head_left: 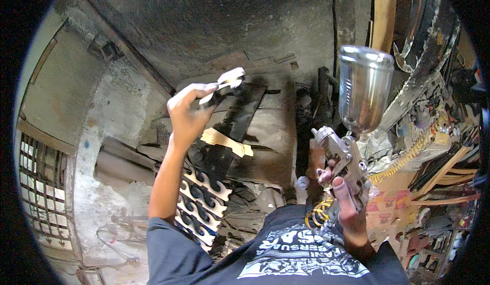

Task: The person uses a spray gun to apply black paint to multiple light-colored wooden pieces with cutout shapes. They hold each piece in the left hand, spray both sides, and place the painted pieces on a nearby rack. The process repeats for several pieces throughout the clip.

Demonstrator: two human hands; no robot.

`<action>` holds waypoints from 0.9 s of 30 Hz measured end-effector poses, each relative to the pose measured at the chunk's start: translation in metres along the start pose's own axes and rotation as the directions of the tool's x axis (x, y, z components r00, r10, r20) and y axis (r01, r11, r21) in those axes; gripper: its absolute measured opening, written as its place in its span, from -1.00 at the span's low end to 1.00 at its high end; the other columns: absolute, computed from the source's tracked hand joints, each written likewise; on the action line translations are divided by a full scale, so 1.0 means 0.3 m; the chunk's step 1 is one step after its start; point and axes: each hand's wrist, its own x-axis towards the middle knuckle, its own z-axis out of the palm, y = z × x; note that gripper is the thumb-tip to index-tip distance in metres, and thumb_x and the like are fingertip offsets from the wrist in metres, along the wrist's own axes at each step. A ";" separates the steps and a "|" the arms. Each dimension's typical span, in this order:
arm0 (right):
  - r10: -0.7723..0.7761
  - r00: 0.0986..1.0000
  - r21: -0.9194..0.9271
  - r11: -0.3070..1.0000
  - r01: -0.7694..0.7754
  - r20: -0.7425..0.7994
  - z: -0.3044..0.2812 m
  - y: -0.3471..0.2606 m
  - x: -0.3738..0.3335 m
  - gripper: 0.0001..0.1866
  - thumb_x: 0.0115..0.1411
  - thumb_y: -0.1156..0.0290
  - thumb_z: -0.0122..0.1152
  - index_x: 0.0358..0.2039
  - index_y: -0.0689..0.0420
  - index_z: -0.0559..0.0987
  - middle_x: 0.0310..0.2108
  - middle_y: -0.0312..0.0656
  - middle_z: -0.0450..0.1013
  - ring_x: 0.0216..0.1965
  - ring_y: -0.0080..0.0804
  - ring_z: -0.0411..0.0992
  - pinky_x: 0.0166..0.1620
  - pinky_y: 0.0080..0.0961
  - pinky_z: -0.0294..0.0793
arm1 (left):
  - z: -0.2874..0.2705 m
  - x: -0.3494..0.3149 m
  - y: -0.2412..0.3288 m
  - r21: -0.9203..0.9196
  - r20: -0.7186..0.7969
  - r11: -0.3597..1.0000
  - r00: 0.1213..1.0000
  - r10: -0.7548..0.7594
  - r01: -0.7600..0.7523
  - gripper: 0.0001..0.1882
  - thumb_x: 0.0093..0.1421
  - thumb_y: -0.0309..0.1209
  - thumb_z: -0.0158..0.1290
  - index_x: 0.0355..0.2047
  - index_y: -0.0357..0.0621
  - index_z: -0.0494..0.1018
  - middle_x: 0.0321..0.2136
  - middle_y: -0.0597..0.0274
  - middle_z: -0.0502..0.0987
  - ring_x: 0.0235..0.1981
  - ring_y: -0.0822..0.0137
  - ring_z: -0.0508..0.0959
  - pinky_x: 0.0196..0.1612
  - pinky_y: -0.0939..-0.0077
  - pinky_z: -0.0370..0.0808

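Observation:
My left hand [191, 103] is raised at the upper middle, its fingers closed round one end of a small, pale shaped piece [232, 78], which is smeared by motion. Below it, a light wooden shaped piece [227, 143] lies across a dark board [242, 114]. My right hand [347, 203] grips a metal spray gun [344, 157] at the right, with the thumb toward me. A shiny metal cup [365, 91] stands upright on top of the gun. Its trigger fingers are mostly hidden behind the gun body.
Several pale wooden pieces with wavy cut edges [201, 203] lie in rows beside my left arm. A yellow coiled hose [398, 162] runs on the right near the gun. Wood strips [449, 180] and clutter fill the right side. A barred window [43, 193] is at far left.

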 end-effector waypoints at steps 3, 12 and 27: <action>-0.031 0.991 -0.157 0.986 0.051 0.131 0.039 -0.094 0.014 -0.69 0.18 0.34 0.15 -0.14 0.26 0.43 -0.39 -0.19 0.51 -0.34 -0.45 0.50 -0.21 -0.52 0.46 | -0.017 -0.068 -0.044 -0.031 -0.050 0.994 0.993 0.102 -0.104 -0.79 -0.02 -0.72 0.14 -0.62 -0.26 0.32 -0.40 -0.01 0.61 -0.32 0.18 0.64 -0.23 0.42 0.54; -0.096 0.942 -0.352 0.911 0.214 0.323 0.129 -0.193 0.057 -0.81 0.04 0.51 0.19 -0.30 0.20 0.44 -0.53 -0.18 0.46 -0.48 -0.38 0.52 -0.45 -0.51 0.44 | 0.027 -0.151 -0.047 -0.042 -0.321 0.986 0.936 0.140 -0.162 -0.79 -0.06 -0.71 0.20 -0.55 -0.27 0.36 -0.36 -0.05 0.60 -0.26 0.07 0.63 -0.18 0.31 0.57; -0.231 0.931 -0.388 0.860 0.331 0.282 0.204 -0.158 0.111 -0.70 0.08 0.43 0.17 -0.18 0.22 0.40 -0.51 -0.16 0.44 -0.50 -0.26 0.47 -0.40 -0.40 0.40 | 0.123 -0.019 0.070 -0.047 -0.410 0.916 0.828 -0.382 0.399 -0.74 -0.11 -0.48 0.34 -0.50 -0.25 0.44 -0.55 0.31 0.51 -0.50 0.57 0.46 -0.37 0.67 0.44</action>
